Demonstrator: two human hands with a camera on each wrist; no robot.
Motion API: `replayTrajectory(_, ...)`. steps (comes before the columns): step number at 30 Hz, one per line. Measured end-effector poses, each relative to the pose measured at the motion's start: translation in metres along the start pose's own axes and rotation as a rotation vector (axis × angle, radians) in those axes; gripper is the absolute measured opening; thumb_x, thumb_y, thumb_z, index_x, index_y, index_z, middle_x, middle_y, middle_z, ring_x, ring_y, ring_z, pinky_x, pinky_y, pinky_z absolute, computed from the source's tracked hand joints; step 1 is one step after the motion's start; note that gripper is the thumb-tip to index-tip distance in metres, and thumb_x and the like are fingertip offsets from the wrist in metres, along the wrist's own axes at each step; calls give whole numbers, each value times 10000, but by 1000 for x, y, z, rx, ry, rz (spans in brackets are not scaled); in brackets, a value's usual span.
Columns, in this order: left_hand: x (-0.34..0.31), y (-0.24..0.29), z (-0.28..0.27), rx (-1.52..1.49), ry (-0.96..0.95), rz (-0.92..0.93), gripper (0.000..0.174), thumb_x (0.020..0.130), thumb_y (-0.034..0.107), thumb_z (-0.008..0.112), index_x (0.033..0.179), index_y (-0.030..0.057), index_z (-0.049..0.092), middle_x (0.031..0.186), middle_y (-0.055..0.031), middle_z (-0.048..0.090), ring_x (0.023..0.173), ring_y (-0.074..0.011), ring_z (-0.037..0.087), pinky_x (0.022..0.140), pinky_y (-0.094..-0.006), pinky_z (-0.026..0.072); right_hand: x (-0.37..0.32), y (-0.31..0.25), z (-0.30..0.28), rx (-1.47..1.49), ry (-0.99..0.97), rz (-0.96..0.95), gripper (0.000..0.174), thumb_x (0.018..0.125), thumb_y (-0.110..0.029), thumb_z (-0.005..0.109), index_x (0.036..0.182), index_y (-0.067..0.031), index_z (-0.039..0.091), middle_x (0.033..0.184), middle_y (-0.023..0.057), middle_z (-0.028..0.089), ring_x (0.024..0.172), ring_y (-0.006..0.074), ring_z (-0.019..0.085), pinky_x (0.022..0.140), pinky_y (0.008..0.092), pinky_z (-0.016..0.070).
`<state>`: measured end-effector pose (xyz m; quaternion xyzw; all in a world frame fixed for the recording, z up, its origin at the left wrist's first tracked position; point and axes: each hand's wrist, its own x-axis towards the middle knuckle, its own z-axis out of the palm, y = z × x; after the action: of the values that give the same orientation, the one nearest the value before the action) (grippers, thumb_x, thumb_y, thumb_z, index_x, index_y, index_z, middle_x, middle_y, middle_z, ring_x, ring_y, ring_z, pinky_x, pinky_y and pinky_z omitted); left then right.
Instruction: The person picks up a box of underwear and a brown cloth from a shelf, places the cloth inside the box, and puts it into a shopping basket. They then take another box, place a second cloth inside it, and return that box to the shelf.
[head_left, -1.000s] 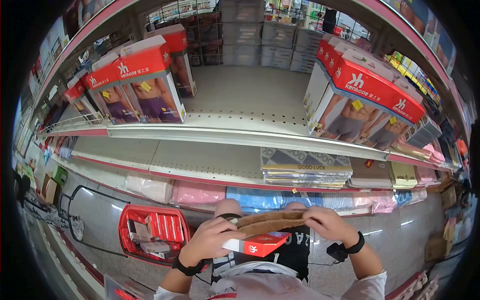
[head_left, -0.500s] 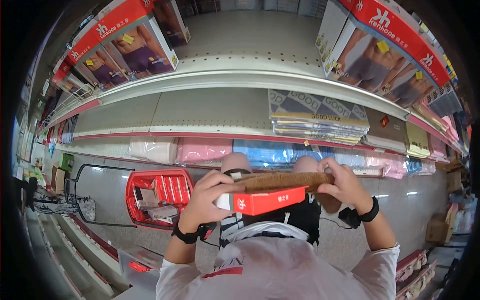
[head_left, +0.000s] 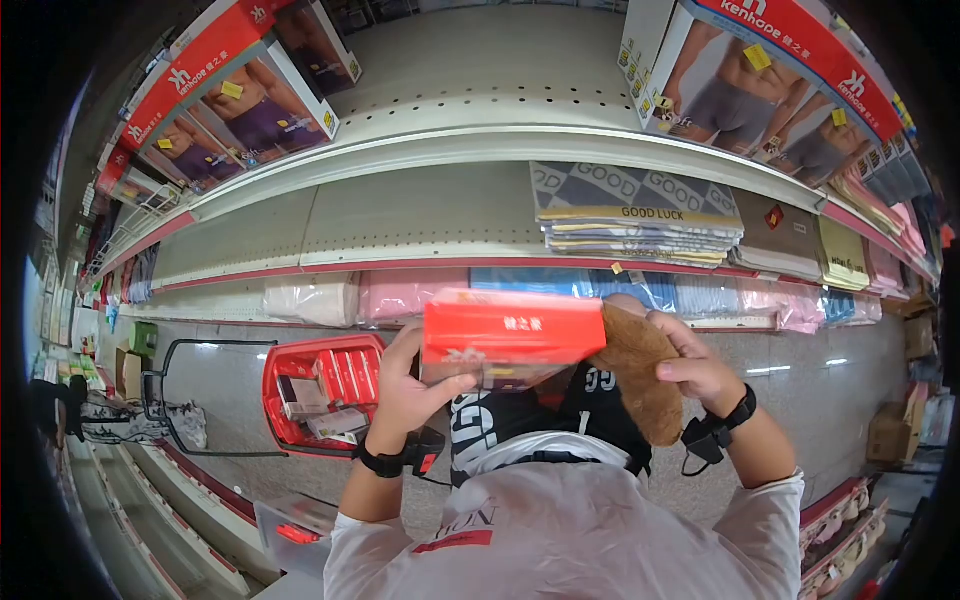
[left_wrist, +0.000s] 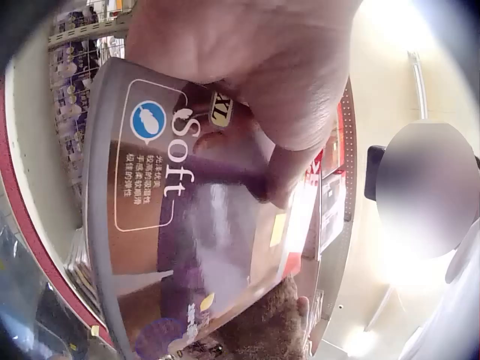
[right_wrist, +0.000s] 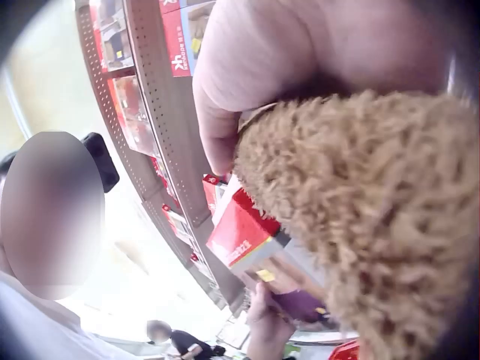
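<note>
My left hand (head_left: 405,385) grips a boxed pair of underwear (head_left: 515,325) by its left end, thumb across the printed front. The box has a red top; in the left wrist view its front (left_wrist: 217,202) reads "Soft" and "XL". My right hand (head_left: 700,370) pinches a long brown fuzzy cloth (head_left: 645,380) between thumb and fingers, just right of the box. The cloth hangs down past the box's right end. Up close in the right wrist view, its curly pile (right_wrist: 367,195) hides much of the box.
Red underwear boxes (head_left: 255,95) stand on the upper shelf at left, and more boxes (head_left: 755,80) at right. Below lie folded "GOOD LUCK" packs (head_left: 640,215) and bagged textiles (head_left: 410,296). A red basket (head_left: 275,400) holding several boxes sits on the floor at left, beside a black-framed cart (head_left: 165,390).
The box has been lifted higher and turned so its red top and part of its front show. My right hand has drawn the brown cloth off the box's upper side to its right end.
</note>
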<state>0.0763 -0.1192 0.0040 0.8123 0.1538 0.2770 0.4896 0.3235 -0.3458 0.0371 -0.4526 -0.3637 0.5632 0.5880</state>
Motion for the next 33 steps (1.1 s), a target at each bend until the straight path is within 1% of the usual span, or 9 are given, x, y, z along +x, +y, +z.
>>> replayTrajectory(5,0,-3,23,-574,210,-210,468,756,108,709,1154,14,480,1081,-53,569,990,-146,543,882,-309,426,24,22,14,266,-111,-139,337,869,-269,592,1097,-30,523,1326,149,381,1246,245,349,1018,377,261)
replayTrajectory(7,1,-1,32,-633,216,-220,481,797,100,670,1201,16,422,1129,-65,543,1043,-145,519,919,-308,398,39,29,24,-221,-67,-374,368,847,-160,637,1141,-16,468,1275,125,400,1247,221,346,1014,368,280)
replayTrajectory(9,4,2,42,-681,257,-219,505,820,96,646,1238,16,373,1210,-71,490,1109,-139,471,952,-309,370,44,42,42,-187,137,-310,777,695,-116,781,1278,-63,270,1263,84,343,1209,191,361,1014,354,303)
replayTrajectory(15,7,7,53,-647,224,-171,525,884,127,555,1320,2,290,1269,-95,436,1190,-170,408,1004,-326,309,66,53,53,-156,404,-400,837,724,-53,745,1350,-42,191,1296,87,381,1229,192,359,1025,348,305)
replayTrajectory(17,4,7,50,-473,86,-169,520,882,135,553,1314,-12,303,1282,-107,426,1211,-174,391,1005,-322,299,69,52,46,39,293,-138,935,675,-71,778,1390,-48,175,1348,75,348,1251,184,346,1026,343,307)
replayTrajectory(22,-4,16,49,-502,-164,-109,829,761,106,676,1397,-34,163,1363,-153,328,1275,-232,314,1053,-353,225,64,64,37,118,325,-170,656,831,-185,646,1352,-30,279,1298,74,435,1195,186,427,992,334,354)
replayTrajectory(28,-5,13,53,-687,-196,-366,779,778,64,653,1392,-16,179,1392,-109,308,1286,-187,304,1056,-338,234,66,44,58,-100,623,-315,527,907,-296,557,1275,36,376,1253,100,473,1117,177,471,938,308,374)
replayTrajectory(31,-2,19,60,-765,-262,-369,744,798,49,630,1391,-10,184,1392,-90,313,1282,-168,305,1054,-329,241,70,62,67,-228,635,-417,497,925,-274,519,1277,43,370,1269,126,452,1146,201,447,954,318,358)
replayTrajectory(33,-4,12,76,-619,-208,-142,677,832,78,600,1377,-19,211,1379,-95,334,1277,-174,312,1059,-340,240,68,69,65,-498,502,-378,553,924,-267,500,1329,51,299,1321,168,409,1237,252,387,1013,343,308)
